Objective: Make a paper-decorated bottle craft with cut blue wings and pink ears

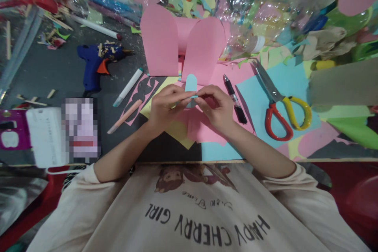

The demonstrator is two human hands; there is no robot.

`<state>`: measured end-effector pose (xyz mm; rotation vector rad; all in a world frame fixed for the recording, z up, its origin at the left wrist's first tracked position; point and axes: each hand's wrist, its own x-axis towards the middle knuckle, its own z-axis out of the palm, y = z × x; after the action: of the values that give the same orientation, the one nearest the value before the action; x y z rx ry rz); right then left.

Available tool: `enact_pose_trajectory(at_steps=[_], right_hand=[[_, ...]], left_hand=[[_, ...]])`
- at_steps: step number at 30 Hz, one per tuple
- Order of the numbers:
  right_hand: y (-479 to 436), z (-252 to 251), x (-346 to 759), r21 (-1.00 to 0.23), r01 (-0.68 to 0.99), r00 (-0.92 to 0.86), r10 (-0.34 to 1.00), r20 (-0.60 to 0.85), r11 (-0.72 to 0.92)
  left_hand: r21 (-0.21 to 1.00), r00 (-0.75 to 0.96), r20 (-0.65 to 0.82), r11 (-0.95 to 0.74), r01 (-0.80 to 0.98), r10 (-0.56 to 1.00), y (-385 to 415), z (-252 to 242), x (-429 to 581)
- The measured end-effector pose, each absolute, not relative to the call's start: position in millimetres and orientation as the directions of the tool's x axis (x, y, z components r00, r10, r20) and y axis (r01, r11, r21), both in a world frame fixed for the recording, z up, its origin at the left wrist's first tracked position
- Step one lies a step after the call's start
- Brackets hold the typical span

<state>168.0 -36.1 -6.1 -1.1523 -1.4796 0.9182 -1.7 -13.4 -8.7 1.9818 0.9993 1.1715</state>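
Currently I see L hand point(168, 106) & R hand point(214, 108) both pinching small light-blue round-topped paper cutout point(191, 84) btwn them, prob. at its base, long axis pointing away from body.

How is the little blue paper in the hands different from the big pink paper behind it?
The blue paper is small; the pink paper is much bigger. The blue paper is pinched between the left hand and right hand; the pink paper stands untouched on the table. Both are coloured paper with rounded tops.
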Motion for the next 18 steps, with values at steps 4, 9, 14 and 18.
enact_pose_trajectory(at_steps=[4, 9, 14, 18], right_hand=[[-35.2, -4.6, 168.0, -0.935, 0.186, -0.033, 0.953, 0.301, 0.302], [-36.1, -4.8, 167.9, -0.950, 0.178, -0.006, 0.966, 0.260, 0.257], [-36.6, -4.1, 167.5, -0.957, 0.137, 0.016, 0.965, 0.262, 0.258], [-36.1, -4.4, 168.1, -0.950, 0.157, 0.005, 0.962, 0.274, 0.269]], left_hand=[[0.831, 0.314, 0.382, -0.472, 0.295, 0.869, -13.8, -6.7, -1.1], [0.848, 0.296, 0.383, -0.460, 0.263, 0.875, -12.7, -4.4, -0.1], [0.873, 0.265, 0.337, -0.405, 0.270, 0.903, -13.1, -3.2, -0.1], [0.874, 0.268, 0.335, -0.404, 0.270, 0.904, -13.1, -4.6, -0.6]])
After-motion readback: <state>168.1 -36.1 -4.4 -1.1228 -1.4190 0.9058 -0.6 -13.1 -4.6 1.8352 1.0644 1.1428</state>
